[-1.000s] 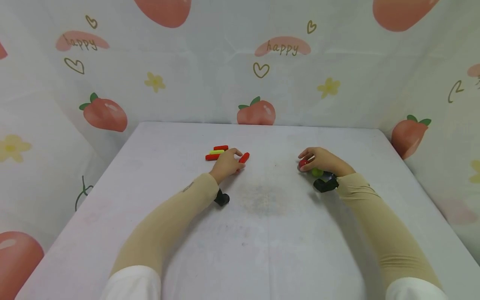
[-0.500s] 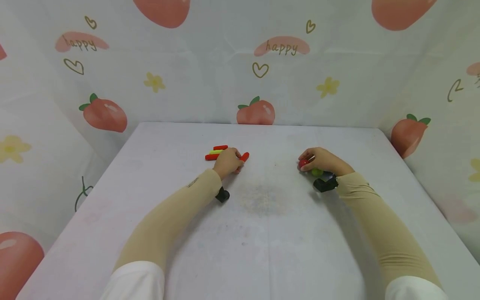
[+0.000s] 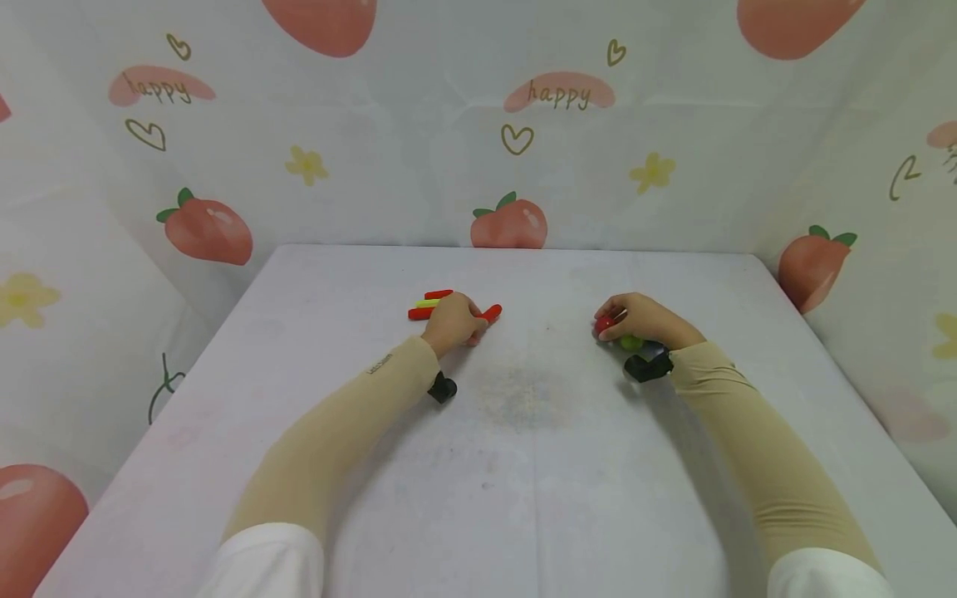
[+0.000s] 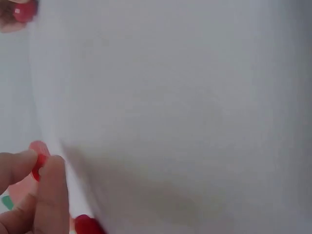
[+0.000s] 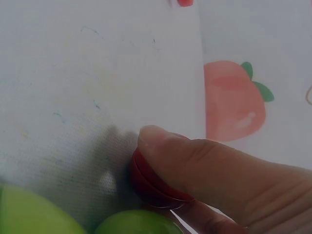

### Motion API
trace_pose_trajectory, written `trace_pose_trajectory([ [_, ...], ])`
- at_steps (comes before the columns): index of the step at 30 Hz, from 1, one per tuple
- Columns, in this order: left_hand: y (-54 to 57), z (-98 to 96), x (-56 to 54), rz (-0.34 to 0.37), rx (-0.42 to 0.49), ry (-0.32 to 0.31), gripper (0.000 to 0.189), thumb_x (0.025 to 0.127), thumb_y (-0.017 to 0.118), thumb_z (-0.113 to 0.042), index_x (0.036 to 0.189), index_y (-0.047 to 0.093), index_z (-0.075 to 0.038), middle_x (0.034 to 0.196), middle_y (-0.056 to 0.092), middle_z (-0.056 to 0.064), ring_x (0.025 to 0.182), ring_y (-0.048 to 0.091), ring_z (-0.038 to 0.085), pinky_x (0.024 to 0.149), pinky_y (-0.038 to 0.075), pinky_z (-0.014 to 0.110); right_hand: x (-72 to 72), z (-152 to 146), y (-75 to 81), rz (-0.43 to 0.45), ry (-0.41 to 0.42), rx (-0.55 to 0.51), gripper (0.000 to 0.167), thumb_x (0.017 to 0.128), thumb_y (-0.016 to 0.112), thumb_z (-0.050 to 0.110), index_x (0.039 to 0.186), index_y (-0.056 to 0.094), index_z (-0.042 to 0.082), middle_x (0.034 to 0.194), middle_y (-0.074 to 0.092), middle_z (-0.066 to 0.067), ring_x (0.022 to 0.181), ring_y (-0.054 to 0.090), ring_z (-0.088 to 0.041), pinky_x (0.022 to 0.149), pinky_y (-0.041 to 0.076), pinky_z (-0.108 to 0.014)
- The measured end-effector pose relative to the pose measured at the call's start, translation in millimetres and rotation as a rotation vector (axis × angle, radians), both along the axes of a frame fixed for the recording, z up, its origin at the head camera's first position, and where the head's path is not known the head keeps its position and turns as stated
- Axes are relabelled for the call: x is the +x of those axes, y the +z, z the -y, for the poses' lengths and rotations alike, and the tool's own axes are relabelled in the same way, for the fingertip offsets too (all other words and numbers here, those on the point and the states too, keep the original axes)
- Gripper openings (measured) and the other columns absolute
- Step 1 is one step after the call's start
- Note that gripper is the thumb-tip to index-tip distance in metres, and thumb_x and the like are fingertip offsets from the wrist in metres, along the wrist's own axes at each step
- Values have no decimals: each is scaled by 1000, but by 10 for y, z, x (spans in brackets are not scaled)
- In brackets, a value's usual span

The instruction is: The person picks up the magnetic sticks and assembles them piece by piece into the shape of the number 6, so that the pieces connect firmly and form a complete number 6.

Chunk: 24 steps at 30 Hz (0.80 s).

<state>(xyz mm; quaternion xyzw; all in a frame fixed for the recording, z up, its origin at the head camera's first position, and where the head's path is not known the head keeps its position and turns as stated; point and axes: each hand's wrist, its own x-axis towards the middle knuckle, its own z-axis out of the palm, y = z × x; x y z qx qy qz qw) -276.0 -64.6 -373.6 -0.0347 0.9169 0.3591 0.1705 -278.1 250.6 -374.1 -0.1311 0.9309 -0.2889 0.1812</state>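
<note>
My left hand (image 3: 453, 322) pinches a short red stick (image 3: 492, 314) between thumb and fingertips, its far end pointing away to the right. In the left wrist view the stick's round end (image 4: 39, 170) shows between the fingers. Just left of that hand lie a red stick (image 3: 439, 294), a yellow-green stick (image 3: 428, 304) and another red stick (image 3: 421, 314), partly covered by the hand. On the right, my right hand (image 3: 646, 320) holds a shiny red ball (image 5: 151, 185) low over the table. Green balls (image 5: 136, 222) lie close beside it, partly out of frame.
The white table (image 3: 523, 498) has a greyish smudge (image 3: 523, 399) in its middle. A fabric backdrop (image 3: 411, 124) printed with peaches stands behind its far edge. Black wrist cameras hang under the left wrist (image 3: 443, 389) and right wrist (image 3: 647, 366).
The left hand moved forward slightly and tightened its pinch, and the red stick's far end has swung a little to the right. The right hand and red ball have stayed put.
</note>
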Motion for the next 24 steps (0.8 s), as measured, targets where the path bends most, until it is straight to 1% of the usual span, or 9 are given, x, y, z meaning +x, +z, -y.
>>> trace_pose_trajectory([
  [4,57,29,47,-30,26,-69,23,87,65,-24,106,65,-11,89,68,5,75,66,18,62,46,20,5,9,2,-2,-2,7,40,84,69,22,117,58,3,116,60,-18,106,56,-28,88,43,-36],
  [7,71,34,66,-66,37,-127,23,87,66,-25,106,65,-13,95,64,3,81,64,18,67,48,22,-1,6,8,-3,-7,12,40,83,70,23,117,59,3,115,60,-17,105,55,-27,87,43,-36],
  [12,35,28,82,-119,23,-204,22,86,67,-23,106,65,-16,96,63,2,88,58,17,73,48,24,-25,-5,8,-7,-10,24,41,82,71,26,115,60,4,112,61,-16,103,55,-26,85,42,-35],
  [14,3,30,85,-125,5,-234,20,86,67,-22,106,66,-16,97,63,1,90,57,16,73,49,24,-31,-6,6,-8,-10,25,41,82,71,26,115,60,4,111,61,-15,102,55,-26,84,42,-34],
  [18,-53,36,87,-112,-39,-296,19,85,68,-19,103,68,-16,98,65,1,89,56,16,70,48,22,-32,-1,-2,-1,-12,17,41,82,71,25,115,60,3,111,61,-15,101,54,-25,85,41,-34],
  [20,-69,36,84,-105,-53,-317,18,84,69,-18,102,69,-15,97,66,2,88,56,16,70,47,22,-30,-2,-4,0,-12,17,41,82,72,25,115,60,4,112,61,-15,101,54,-25,86,41,-34],
  [24,-82,34,75,-103,-57,-337,17,82,71,-17,99,70,-15,94,67,2,88,56,16,71,46,22,-27,-7,-1,-7,-13,22,41,81,72,25,115,60,4,111,62,-14,101,54,-25,87,41,-35],
])
